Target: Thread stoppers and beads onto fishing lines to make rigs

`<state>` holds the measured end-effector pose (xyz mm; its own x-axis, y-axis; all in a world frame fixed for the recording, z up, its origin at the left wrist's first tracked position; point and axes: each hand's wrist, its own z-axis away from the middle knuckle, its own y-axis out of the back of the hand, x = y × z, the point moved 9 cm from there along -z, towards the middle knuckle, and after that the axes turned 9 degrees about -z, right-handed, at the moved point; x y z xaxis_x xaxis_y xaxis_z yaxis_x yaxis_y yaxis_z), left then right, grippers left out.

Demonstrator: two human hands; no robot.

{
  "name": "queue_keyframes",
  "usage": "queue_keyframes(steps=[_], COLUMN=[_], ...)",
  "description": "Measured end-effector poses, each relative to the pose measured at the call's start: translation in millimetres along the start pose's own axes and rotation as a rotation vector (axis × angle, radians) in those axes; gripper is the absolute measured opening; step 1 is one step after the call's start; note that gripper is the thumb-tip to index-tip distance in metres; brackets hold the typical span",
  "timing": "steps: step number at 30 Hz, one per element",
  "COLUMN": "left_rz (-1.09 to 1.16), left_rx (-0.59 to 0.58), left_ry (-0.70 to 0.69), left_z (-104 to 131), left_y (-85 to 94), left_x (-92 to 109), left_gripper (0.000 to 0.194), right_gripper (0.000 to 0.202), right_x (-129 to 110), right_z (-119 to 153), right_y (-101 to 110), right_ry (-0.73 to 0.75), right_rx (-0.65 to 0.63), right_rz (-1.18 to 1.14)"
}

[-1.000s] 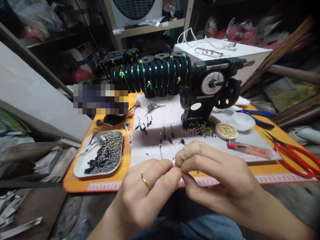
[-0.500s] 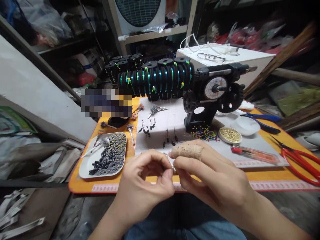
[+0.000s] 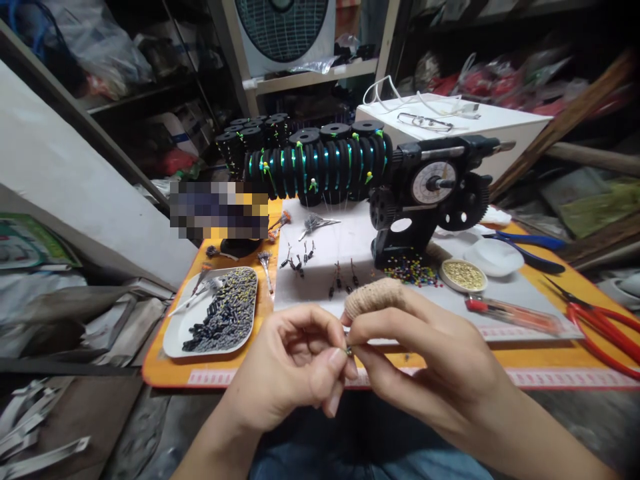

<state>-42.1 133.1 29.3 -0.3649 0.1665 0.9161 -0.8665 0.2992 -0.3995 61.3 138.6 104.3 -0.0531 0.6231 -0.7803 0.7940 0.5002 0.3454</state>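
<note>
My left hand and my right hand meet above the table's front edge. Thumb and forefinger of the left pinch a tiny dark, greenish piece, too small to name. The right fingertips close against the same spot. Tan wrapping covers one right finger. Just beyond the hands, several small black pieces with wire stems lie on a white sheet. Behind them stands a black geared machine with a dial, its bar full of black rings wound with shiny blue-green line.
To the left sits a white tray of small dark cylinders. At the right are loose coloured beads, a dish of gold bits, a cutter knife, blue-handled pliers and red-handled scissors.
The left fingers have shifted around the pinch, and a lower finger now shows below the thumb. The tiny piece shows more clearly. The whole view has moved slightly.
</note>
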Motion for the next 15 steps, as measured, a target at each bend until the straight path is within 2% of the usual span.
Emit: queue_keyframes(steps=[3, 6, 11, 15], left_rz=[0.026, 0.034, -0.044, -0.175], left_rx=[-0.012, 0.015, 0.102, 0.224], left_ry=[-0.001, 0.014, 0.021, -0.018], left_z=[-1.0, -1.6, -0.2, 6.1], left_y=[-1.0, 0.0, 3.2, 7.3], left_x=[-0.7, -2.9, -4.8, -2.2], left_gripper=[0.02, 0.021, 0.023, 0.013], right_gripper=[0.017, 0.018, 0.029, 0.03], right_x=[-0.4, -6.5, -11.5, -6.7], right_z=[-0.7, 3.3, 14.4, 18.7], right_y=[-1.1, 3.9, 3.7, 5.7], right_ry=[-0.008, 0.063, 0.118, 0.078], right_rx=[-0.001, 0.077, 0.131, 0.207], right_rz=[0.011, 0.097, 0.295, 0.215])
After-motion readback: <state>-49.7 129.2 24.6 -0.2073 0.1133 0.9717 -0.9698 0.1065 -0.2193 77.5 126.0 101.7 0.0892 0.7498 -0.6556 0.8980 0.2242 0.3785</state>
